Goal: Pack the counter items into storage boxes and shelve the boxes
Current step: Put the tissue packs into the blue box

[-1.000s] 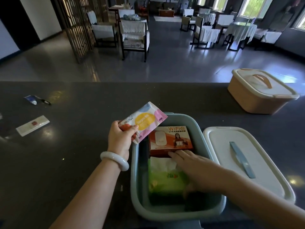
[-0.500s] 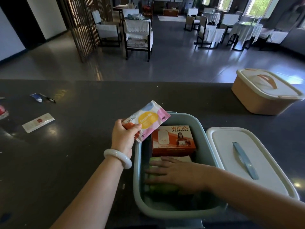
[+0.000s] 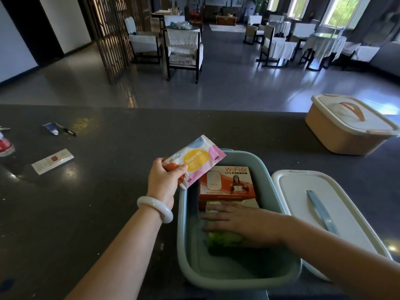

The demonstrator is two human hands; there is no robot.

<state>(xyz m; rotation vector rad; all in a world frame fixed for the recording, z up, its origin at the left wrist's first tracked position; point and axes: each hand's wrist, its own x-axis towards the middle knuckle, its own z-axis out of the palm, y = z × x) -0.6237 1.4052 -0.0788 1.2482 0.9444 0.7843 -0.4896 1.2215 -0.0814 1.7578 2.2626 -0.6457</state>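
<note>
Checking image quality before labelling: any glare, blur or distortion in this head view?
Head view: wide-angle bending curves the counter edge; window light leaves bright glare spots near the white sachet; the windows are blown out; the WiFi box print reads sharp, while the pastel packet text is too small to read.

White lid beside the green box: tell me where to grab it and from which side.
Take the white lid by its blue-grey strap handle, coming from above. It lies flat on the counter with the handle running down its middle, facing up. The right hand is nearest, but it presses the green pack in the box.
</note>
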